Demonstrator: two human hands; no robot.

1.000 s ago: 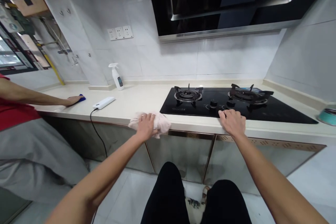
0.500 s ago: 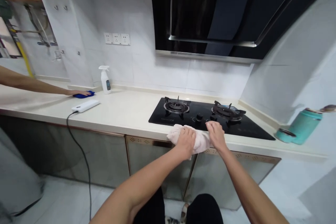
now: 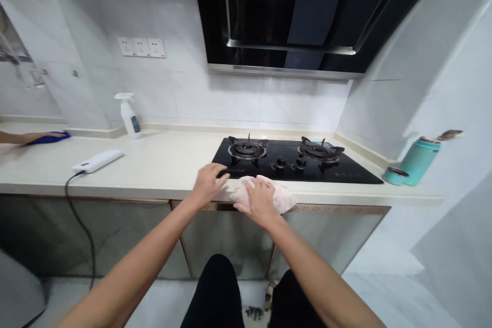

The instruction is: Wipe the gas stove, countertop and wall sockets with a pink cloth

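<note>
A pale pink cloth [image 3: 284, 198] lies bunched over the front edge of the counter, just before the black gas stove [image 3: 277, 171]. My right hand [image 3: 261, 199] presses on it, fingers wrapped over its top. To the left of the cloth, my left hand [image 3: 209, 180] is at the stove's front left corner, fingers apart and holding nothing. Two burners with black pan supports and two knobs [image 3: 301, 163] show on the stove's glass top.
A spray bottle [image 3: 130, 117] and a white corded device [image 3: 98, 161] stand left on the counter [image 3: 169, 164]. At far left another person's hand [image 3: 33, 137] rests on a blue cloth [image 3: 49, 138]. A teal flask [image 3: 421, 160] and its cup [image 3: 395, 176] stand right. The range hood [image 3: 284, 54] overhangs the stove.
My left hand has let go of the cloth and moved left. My right hand has come onto the cloth. The view has turned right, and the other person's hand has moved left with the blue cloth.
</note>
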